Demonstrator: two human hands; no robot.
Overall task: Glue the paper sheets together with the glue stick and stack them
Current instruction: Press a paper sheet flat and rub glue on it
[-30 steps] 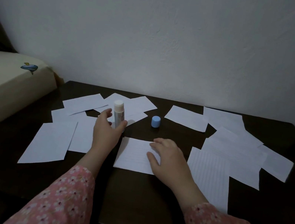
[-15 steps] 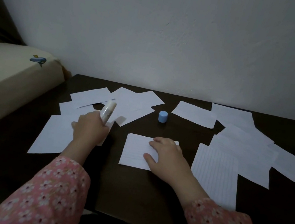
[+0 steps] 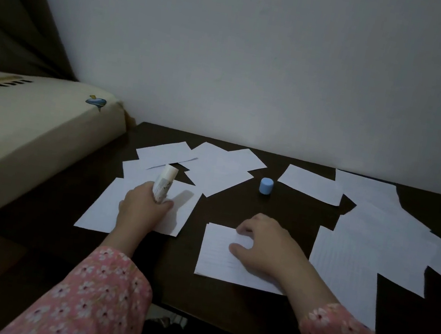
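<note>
On left sheets (image 3: 106,212): left hand (image 3: 142,206) grips glue stick (image 3: 163,183) (uncapped).

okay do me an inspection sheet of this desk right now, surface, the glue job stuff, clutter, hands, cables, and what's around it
Surface: dark wooden table, loose white paper sheets scattered over its far half.
Job's things: white uncapped glue stick, tilted, held over the sheets on the left; small lined white sheet lying flat near the front; round blue cap standing alone on the bare table.
Clutter: nothing seen.
Hands: left hand grips the glue stick; right hand rests on the lined sheet, fingers curled.
Cables: nothing seen.
Surroundings: plain white wall behind; cream printed cushion and dark curtain at left.
</note>
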